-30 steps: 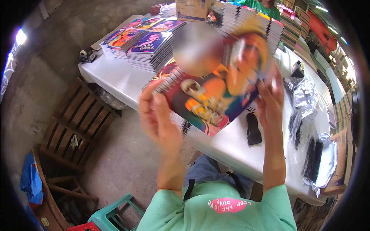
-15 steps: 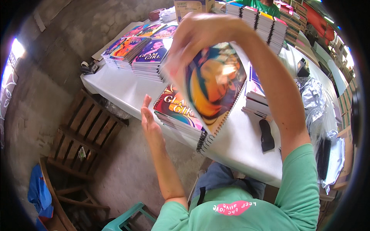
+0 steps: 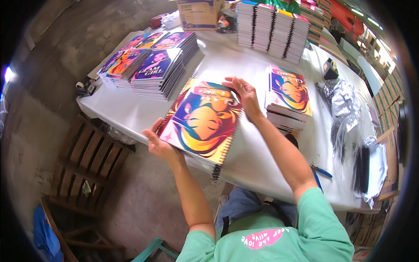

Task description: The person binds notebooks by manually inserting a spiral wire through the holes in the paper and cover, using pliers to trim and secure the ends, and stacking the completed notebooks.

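Note:
A spiral notebook (image 3: 203,118) with a bright illustrated cover lies on top of a small pile of notebooks at the table's near edge. Its coil runs down the right side, and the coil of a notebook beneath shows on the left. My left hand (image 3: 162,145) rests against the pile's near-left corner, thumb and fingers apart. Around the far-right corner of the top notebook is my right hand (image 3: 245,97), its fingers stretched along the edge. To the right stands another stack of the same notebooks (image 3: 288,94).
Several notebook piles (image 3: 152,65) fill the table's far left. Coil-bound stacks (image 3: 273,32) stand at the back beside a cardboard box (image 3: 198,15). Clear plastic wrap (image 3: 347,107), black coils (image 3: 361,170) and blue-handled pliers (image 3: 322,171) lie right. A wooden chair (image 3: 87,161) stands left.
My right hand has brought the notebook down from the air onto the pile. My left hand has moved in against the pile's corner. The view has shifted.

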`<state>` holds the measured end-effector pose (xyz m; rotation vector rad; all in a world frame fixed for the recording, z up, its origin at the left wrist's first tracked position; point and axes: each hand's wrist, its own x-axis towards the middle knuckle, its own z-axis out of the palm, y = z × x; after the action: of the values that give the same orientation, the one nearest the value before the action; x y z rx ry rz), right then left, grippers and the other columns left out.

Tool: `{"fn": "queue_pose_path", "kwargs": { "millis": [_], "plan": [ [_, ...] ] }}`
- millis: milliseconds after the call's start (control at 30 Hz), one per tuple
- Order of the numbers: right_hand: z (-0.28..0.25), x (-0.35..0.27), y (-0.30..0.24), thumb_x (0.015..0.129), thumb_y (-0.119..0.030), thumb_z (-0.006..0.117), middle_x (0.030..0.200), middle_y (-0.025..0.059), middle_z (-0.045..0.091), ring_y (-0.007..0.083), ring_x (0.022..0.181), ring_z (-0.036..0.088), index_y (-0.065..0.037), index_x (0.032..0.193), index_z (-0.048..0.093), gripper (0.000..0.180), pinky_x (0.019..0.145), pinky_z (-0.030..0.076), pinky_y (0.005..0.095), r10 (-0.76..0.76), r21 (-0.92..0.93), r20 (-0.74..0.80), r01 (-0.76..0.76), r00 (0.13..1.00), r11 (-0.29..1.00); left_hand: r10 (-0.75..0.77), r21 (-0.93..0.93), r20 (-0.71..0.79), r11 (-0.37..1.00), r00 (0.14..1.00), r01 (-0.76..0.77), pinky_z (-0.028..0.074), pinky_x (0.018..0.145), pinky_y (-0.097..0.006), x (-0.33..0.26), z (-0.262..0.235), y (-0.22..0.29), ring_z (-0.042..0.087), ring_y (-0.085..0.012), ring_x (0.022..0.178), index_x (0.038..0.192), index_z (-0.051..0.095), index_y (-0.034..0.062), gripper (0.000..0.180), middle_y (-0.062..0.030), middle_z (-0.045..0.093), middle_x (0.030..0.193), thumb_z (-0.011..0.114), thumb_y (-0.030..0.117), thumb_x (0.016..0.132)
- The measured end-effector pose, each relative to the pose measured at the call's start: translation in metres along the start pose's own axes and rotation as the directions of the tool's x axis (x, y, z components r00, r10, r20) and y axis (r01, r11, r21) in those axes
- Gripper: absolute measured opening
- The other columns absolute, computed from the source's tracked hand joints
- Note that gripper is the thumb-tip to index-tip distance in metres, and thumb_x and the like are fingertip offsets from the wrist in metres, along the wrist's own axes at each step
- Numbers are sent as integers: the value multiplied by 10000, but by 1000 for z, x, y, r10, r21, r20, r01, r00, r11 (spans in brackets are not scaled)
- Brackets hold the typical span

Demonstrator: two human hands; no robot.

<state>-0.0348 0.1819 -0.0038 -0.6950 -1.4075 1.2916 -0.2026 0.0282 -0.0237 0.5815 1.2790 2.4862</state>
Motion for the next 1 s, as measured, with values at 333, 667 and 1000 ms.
{"fn": "queue_pose_path", "kwargs": {
  "millis": [333,667,1000],
  "plan": [
    [17,2,21,865,-158,553,794,82,681,107,736,602,14,874,679,213,690,466,231,112,24,-266,-109,958,994,-27,13,-52,1000,998,28,527,677,-307,5,5,0,619,-212,749,916,551,-99,447,-164,600,880,472,339,963],
    [-107,-194,-16,797,-180,571,1216,79,542,199,1188,469,-223,1180,594,386,969,271,642,99,-927,370,375,924,-33,611,272,72,749,789,-605,380,965,-426,-59,10,77,487,-258,1125,1123,552,-49,438,-147,544,1167,317,293,982],
    [-221,-153,-66,861,-333,621,1120,125,600,234,1124,520,-84,1146,600,379,969,350,491,-87,-565,-440,-200,894,801,-157,435,735,855,660,-282,335,1036,-358,-146,163,-52,363,-336,1305,1361,355,-63,693,-294,362,1385,643,142,765]
  ]
}}
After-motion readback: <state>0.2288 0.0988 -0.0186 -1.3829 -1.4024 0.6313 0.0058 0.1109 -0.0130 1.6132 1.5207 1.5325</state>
